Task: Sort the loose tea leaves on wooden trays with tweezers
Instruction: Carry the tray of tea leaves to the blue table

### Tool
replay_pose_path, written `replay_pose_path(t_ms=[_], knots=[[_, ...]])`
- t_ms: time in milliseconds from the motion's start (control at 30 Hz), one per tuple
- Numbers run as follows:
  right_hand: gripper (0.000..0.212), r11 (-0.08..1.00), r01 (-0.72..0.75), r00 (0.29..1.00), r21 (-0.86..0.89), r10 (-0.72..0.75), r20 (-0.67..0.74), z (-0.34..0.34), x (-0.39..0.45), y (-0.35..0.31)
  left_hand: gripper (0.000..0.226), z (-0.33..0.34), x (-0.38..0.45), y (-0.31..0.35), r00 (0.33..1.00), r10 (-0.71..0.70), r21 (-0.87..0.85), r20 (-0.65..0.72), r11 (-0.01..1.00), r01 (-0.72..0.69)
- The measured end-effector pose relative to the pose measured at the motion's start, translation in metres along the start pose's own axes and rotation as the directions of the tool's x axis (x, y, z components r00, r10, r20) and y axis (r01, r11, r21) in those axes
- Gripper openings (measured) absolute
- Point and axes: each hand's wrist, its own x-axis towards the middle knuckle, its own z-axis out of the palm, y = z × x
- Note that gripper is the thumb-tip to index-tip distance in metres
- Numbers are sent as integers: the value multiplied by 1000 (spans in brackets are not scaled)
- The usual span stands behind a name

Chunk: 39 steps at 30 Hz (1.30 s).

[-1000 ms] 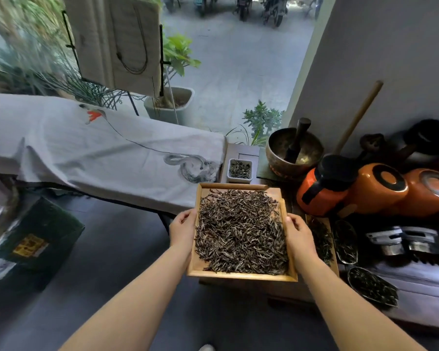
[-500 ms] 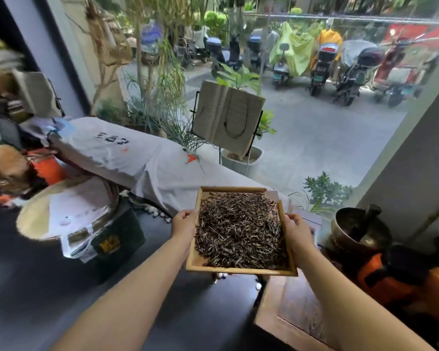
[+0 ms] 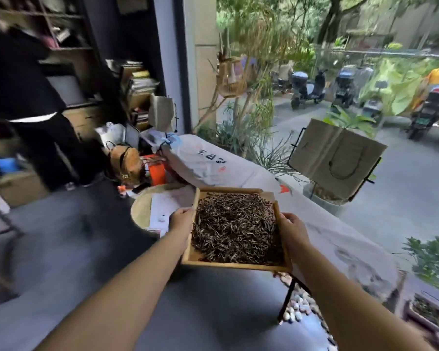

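Swinging further left since the earlier frame, we carry the tray (image 3: pixel 238 266) above the floor, left hand (image 3: pixel 181 221) and right hand (image 3: pixel 292 230) clamped on its side rims; tea (image 3: pixel 235 230) heaped inside.

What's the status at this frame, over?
Left hand and right hand grip wooden tray edges. Tea leaves piled, unsorted. No tweezers visible.
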Motion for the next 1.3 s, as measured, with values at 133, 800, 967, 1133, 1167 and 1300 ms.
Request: replay_pose_path(t_ms=[133, 800, 967, 1133, 1167, 1300], knots=[[38, 999, 54, 993, -1, -53, 103, 94, -17, -30, 9, -84, 40, 9, 995, -23, -47, -99, 999, 18], [40, 973, 216, 709, -78, -102, 698, 525, -109, -103, 17, -474, 139, -2, 706, -156, -169, -691, 984, 52], [34, 950, 304, 579, -73, -123, 806, 627, -123, -125, 17, -543, 153, 7, 619, -216, -273, -755, 962, 2], [31, 921, 377, 452, -96, -93, 887, 725, -141, -146, 7, -601, 173, 10, 435, -303, -368, -848, 927, -71], [30, 917, 386, 425, -95, -85, 901, 744, -146, -148, 8, -612, 176, 10, 414, -312, -377, -855, 923, -84], [29, 921, 378, 337, -94, -42, 941, 810, -169, -153, 10, -659, 185, 6, 365, -390, -455, -845, 884, -109]])
